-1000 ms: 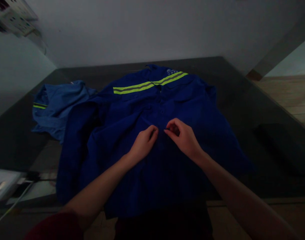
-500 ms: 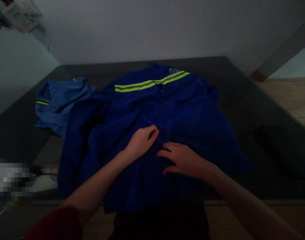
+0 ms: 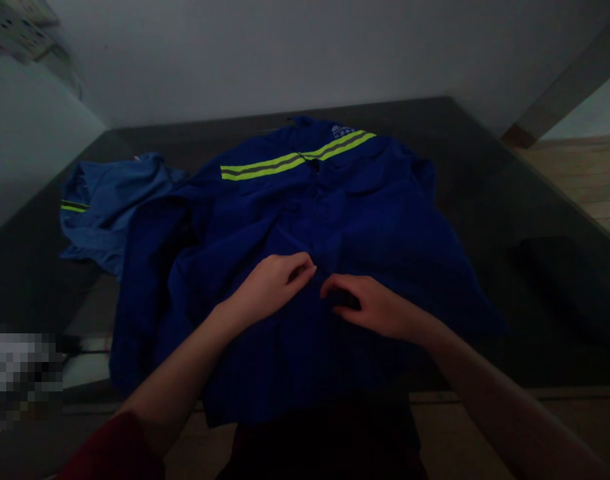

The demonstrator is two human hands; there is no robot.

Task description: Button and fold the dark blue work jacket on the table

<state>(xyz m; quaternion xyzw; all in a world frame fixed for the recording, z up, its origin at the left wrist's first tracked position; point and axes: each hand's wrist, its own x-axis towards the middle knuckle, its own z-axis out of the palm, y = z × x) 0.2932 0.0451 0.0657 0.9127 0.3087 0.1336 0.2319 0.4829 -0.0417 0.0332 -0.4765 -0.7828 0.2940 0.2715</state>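
A dark blue work jacket [image 3: 385, 220] with a yellow-green reflective stripe across the chest lies spread front side up, its collar at the far end. My left hand [image 3: 275, 283] is closed in a pinch on the jacket's front, near the middle line of the placket. Just to the right of it, my right hand [image 3: 372, 303] is curved over the cloth, thumb and fingers apart, with nothing visible between them. The jacket's lower edge hangs over the near edge of the table.
The dark table [image 3: 485, 167] stands against a pale wall [image 3: 285, 53]. A crumpled lighter blue garment [image 3: 109, 200] with a reflective stripe lies at the left. A black object [image 3: 569, 280], hard to make out, is at the right. A power strip [image 3: 22, 30] shows at the upper left.
My right hand's fingers have curled inward and it has shifted slightly up. The left hand stays pinched at nearly the same spot. The view has tilted a little.
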